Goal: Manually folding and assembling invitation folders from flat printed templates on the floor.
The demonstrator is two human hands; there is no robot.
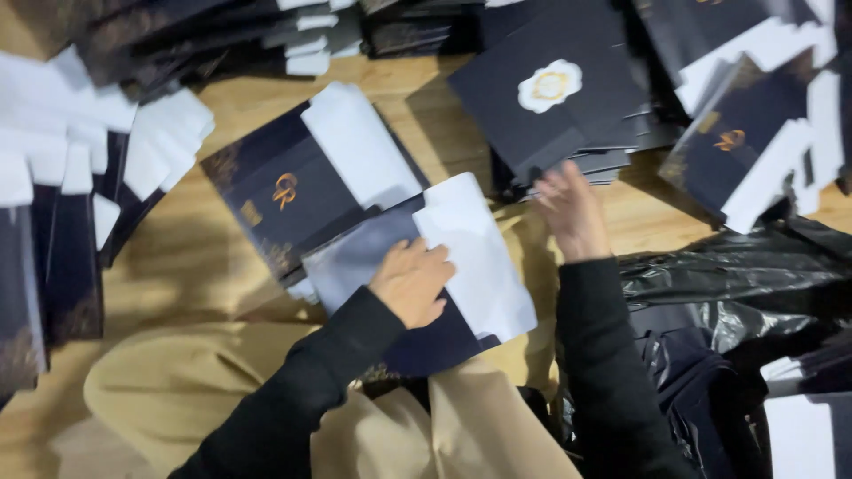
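My left hand (pixel 412 282) rests flat on a dark navy envelope with a white flap (pixel 470 257) that lies on my lap over tan trousers. My right hand (pixel 572 211) reaches forward with spread fingers and touches the edge of a stack of dark cards (pixel 550 84) topped by a white and gold seal. Just behind the lap envelope lies another dark envelope with a gold emblem and a white flap (pixel 302 182) on the wooden floor. Both sleeves are black.
Rows of dark envelopes with white flaps (pixel 80 168) fan out on the left. More stacks (pixel 754 133) lie at the back and right. A black plastic bag (pixel 737 284) sits on the right. Wooden floor (pixel 177 266) shows between them.
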